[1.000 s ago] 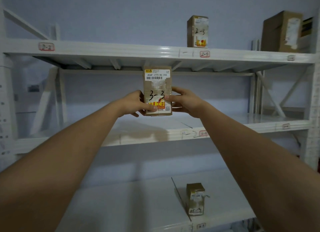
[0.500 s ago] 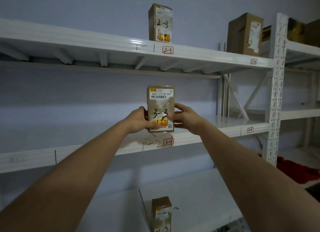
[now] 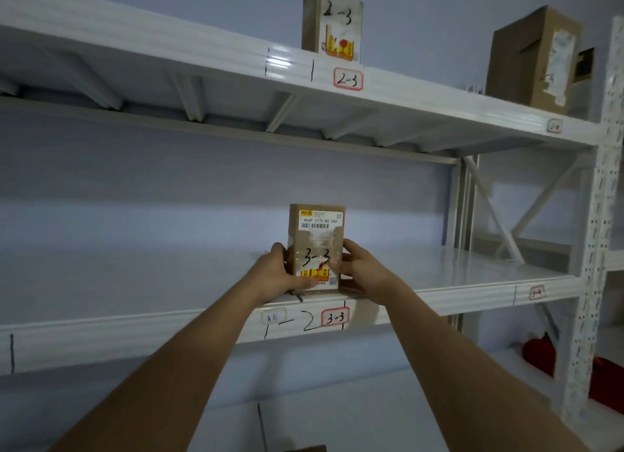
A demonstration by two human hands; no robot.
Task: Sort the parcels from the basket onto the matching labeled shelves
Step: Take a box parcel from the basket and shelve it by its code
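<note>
Parcel (image 3: 315, 245) marked 3-3 upright on middle shelf (image 3: 472, 279) above 3-3 label (image 3: 334, 317); left hand (image 3: 275, 276) and right hand (image 3: 359, 267) clamp its sides.

Held parcel (image 3: 315, 249): handwritten "3-3" between the left hand's fingers (image 3: 280, 269) and the right hand's fingers (image 3: 354, 259); above the fingertips, white label printed "406P 1770-80 000" over a barcode. Yellow-red sticker by the thumbs, unreadable. Shelf-edge tag (image 3: 334, 317) just below the fingers: "3-3", red border; handwritten "2" left of it. Upper parcel (image 3: 332, 19), well above the fingers: handwritten "2-3". Tag (image 3: 348, 79) under it: "2-3". Tags far right of the fingers too blurred.
</note>
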